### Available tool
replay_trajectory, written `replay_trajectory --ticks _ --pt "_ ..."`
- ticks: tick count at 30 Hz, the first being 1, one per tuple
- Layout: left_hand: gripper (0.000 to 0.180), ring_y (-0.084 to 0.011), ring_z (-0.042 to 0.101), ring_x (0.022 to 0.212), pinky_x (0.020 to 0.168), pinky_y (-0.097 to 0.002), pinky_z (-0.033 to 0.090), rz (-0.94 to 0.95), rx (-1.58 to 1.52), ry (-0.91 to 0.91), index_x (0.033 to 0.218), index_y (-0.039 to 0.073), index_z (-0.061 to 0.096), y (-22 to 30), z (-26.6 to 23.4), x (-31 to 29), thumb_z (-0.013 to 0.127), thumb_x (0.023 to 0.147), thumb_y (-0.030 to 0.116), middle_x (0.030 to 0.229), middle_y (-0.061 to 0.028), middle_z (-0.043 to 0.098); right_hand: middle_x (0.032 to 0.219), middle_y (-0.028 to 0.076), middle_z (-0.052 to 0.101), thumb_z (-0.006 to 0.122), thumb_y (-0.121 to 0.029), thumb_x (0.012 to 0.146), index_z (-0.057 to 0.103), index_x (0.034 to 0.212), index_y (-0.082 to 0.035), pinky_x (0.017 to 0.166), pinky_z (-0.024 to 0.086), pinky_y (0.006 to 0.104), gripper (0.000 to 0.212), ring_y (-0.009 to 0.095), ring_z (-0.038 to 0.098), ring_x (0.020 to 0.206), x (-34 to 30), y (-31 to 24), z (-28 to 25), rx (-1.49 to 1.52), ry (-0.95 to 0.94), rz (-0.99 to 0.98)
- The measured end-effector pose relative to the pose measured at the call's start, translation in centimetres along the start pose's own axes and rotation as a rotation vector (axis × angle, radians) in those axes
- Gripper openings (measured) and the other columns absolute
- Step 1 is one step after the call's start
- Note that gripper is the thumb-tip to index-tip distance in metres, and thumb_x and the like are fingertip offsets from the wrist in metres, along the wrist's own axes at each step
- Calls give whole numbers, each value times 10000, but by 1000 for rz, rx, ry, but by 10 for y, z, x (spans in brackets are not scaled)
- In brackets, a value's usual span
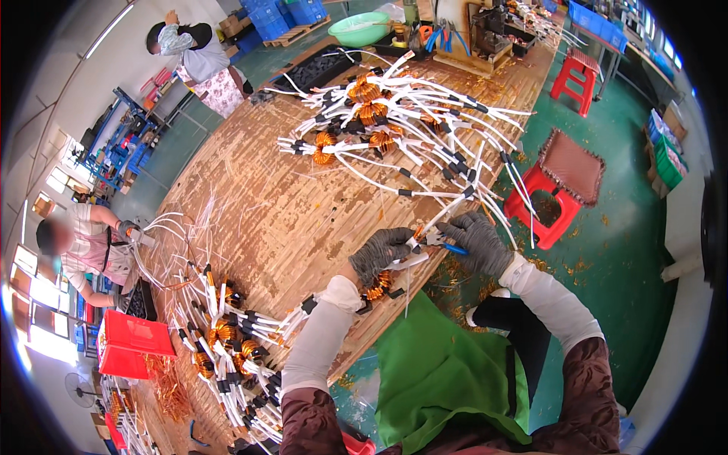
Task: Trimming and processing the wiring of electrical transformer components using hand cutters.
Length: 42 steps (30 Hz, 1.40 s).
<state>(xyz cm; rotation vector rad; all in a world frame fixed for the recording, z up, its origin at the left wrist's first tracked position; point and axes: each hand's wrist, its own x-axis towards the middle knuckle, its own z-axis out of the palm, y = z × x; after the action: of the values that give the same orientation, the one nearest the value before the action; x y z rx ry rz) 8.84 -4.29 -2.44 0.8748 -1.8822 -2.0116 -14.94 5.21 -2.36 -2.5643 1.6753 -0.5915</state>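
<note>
Black tray [343, 70] on bench [273, 205] holds small black pieces [311, 73]; left hand [379, 253] pinching a white lead [412, 243], right hand [481, 244] gripping blue-handled pliers [456, 249] beside it.

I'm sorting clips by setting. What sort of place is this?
Probably a factory workshop: copper-coloured coils with white leads lie heaped on a worn wooden workbench, and blue crates are stacked beyond it.

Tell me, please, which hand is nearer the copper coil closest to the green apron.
Left: the left hand is just beyond the copper coil; the right hand is farther, to its right.
</note>
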Motion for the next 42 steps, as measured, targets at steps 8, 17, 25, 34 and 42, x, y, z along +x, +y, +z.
replay_trajectory --ticks 8,17,25,34,42 --pt "291 -139 558 870 789 -240 438 -3 -248 47 1058 -34 574 19 13 -5 592 800 99 960 -58 611 1020 89 533 669 -219 662 503 1193 -157 867 385 423 560 288 482 992 8 2 -21 -111 142 -80" --pt "398 -168 556 902 810 -286 437 -11 -5 45 1123 -25 550 8 -2 -2 618 787 176 1000 -84 610 1011 84 536 668 -174 622 509 1205 -136 873 378 422 606 274 504 968 18 13 -10 -69 96 -201" --pt "366 -156 552 880 785 -275 436 44 4 26 1106 -10 566 10 1 0 607 783 158 975 -60 616 986 83 540 638 -207 674 536 1152 -122 844 401 393 496 272 507 933 19 15 -5 54 -33 -180" --pt "199 -118 558 789 711 -271 462 119 -194 189 967 10 619 -6 14 -1 606 794 108 885 -33 621 870 82 551 605 -126 717 512 1146 -80 659 424 365 441 229 515 770 -19 -93 61 721 380 658" --pt "372 -198 585 867 779 -307 462 128 315 190 1061 -5 579 -13 11 4 676 769 205 982 -115 622 825 72 550 542 -99 769 477 1156 -18 586 428 301 400 176 530 660 -27 -108 24 2559 33 932"
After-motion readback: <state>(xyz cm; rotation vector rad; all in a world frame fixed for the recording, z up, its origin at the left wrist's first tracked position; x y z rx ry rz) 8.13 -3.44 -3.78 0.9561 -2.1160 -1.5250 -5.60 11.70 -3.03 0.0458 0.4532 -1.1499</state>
